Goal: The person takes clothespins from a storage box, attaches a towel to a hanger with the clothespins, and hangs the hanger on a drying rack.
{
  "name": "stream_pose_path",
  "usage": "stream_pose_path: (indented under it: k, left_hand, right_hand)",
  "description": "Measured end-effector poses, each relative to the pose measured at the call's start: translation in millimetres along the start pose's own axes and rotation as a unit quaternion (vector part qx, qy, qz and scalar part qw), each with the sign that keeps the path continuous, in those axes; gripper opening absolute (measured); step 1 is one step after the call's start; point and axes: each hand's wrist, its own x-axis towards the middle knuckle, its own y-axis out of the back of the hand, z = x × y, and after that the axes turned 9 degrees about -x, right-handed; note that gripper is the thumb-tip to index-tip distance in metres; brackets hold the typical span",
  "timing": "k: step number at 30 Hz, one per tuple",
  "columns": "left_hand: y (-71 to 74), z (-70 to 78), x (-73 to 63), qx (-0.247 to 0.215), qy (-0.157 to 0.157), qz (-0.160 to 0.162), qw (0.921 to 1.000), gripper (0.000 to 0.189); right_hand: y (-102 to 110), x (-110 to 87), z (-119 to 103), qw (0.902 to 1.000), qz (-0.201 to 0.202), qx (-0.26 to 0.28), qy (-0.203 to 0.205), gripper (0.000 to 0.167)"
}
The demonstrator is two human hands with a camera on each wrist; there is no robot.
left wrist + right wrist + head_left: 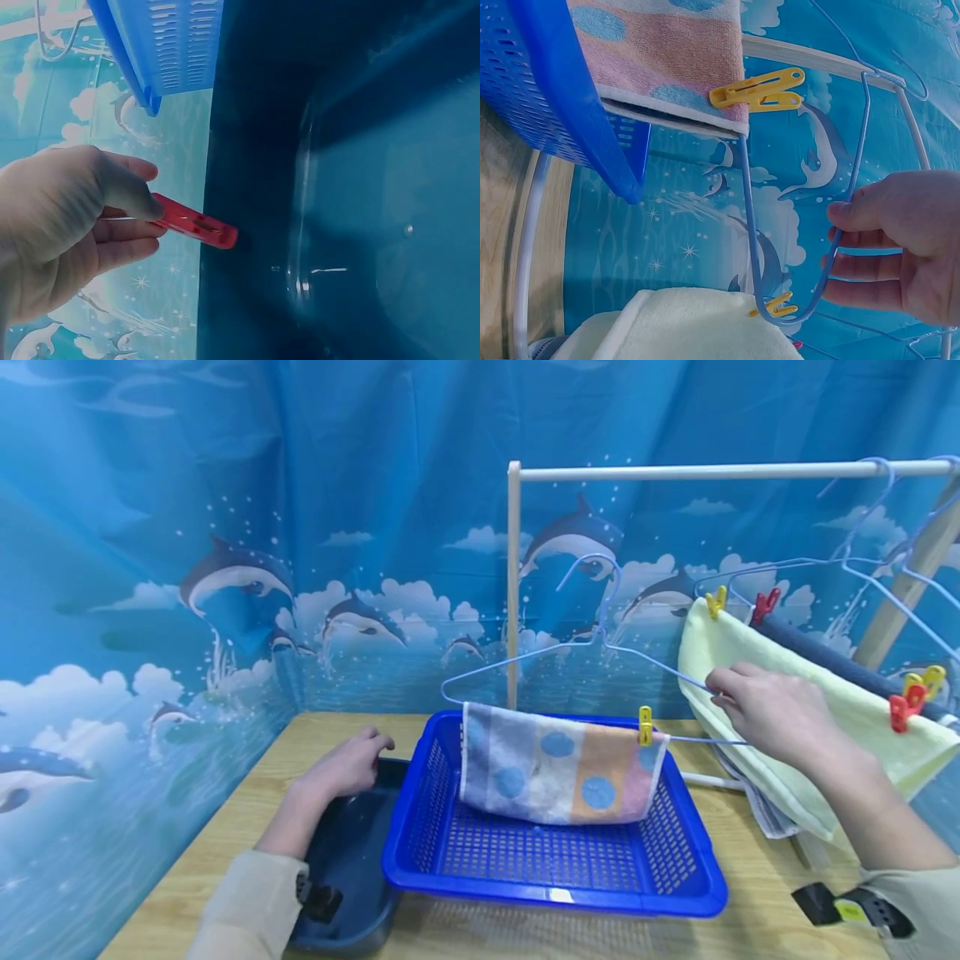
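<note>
Above the dark basin (pixel 348 860), my left hand (pixel 352 764) pinches a red clothespin (pixel 196 223) between thumb and fingers, clear in the left wrist view and hidden in the head view. My right hand (pixel 780 710) grips the right end of a blue wire hanger (pixel 525 657), thumb against the wire (pixel 847 196). Over the hanger's bottom bar is folded a striped, dotted towel (pixel 555 768). A yellow clothespin (pixel 645 727) clips its right end; no clip shows at its left end. The towel hangs over the blue basket (pixel 555 893).
To the right, a rack with a white rail (pixel 697 472) carries other hangers (pixel 862 560). A pale yellow towel (pixel 750 668) hangs there with yellow and red clothespins (pixel 767 606), near a dark blue cloth (pixel 817 656). A dolphin-print curtain (pixel 375 485) stands behind the wooden table (pixel 202 893).
</note>
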Motion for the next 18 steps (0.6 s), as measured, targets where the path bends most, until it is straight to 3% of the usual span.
stream_pose_path:
  k: [11, 18]
  left_hand:
    - [13.6, 9.2, -2.3, -0.001, -0.028, 0.045, 0.9986, 0.031]
    - [21.3, 21.3, -3.9, -0.022, -0.027, 0.049, 0.9982, 0.033]
  right_hand:
    - [1, -0.3, 0, 0.9999, 0.013, 0.003, -0.01, 0.011]
    - [1, -0.3, -1, 0.999, 0.019, 0.015, -0.037, 0.013]
